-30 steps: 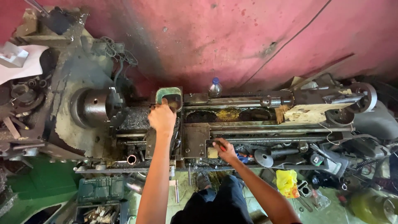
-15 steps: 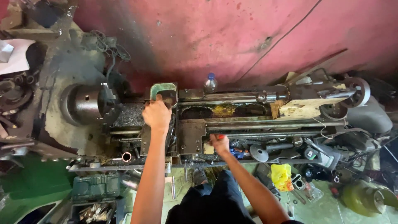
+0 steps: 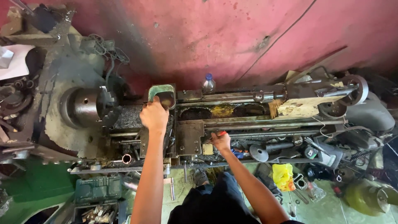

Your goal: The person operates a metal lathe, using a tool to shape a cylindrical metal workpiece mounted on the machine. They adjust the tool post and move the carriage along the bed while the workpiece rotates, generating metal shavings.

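I look down on an old, greasy metal lathe (image 3: 232,118) against a red wall. My left hand (image 3: 154,116) rests closed on the carriage, touching the near edge of a green rectangular tin (image 3: 162,94) of dark liquid. My right hand (image 3: 220,141) grips a small red-handled tool or lever at the front of the lathe bed; what it holds is partly hidden. The round chuck (image 3: 89,107) sits left of my left hand.
A plastic bottle (image 3: 208,84) stands behind the bed. The tailstock with its handwheel (image 3: 352,89) is at the right. A green toolbox (image 3: 97,188) and a yellow bag (image 3: 282,176) lie on the floor among scattered parts and tools.
The view has shifted a little, so the lathe sits further right and lower in the frame. Both hands stay at the same places on the machine.
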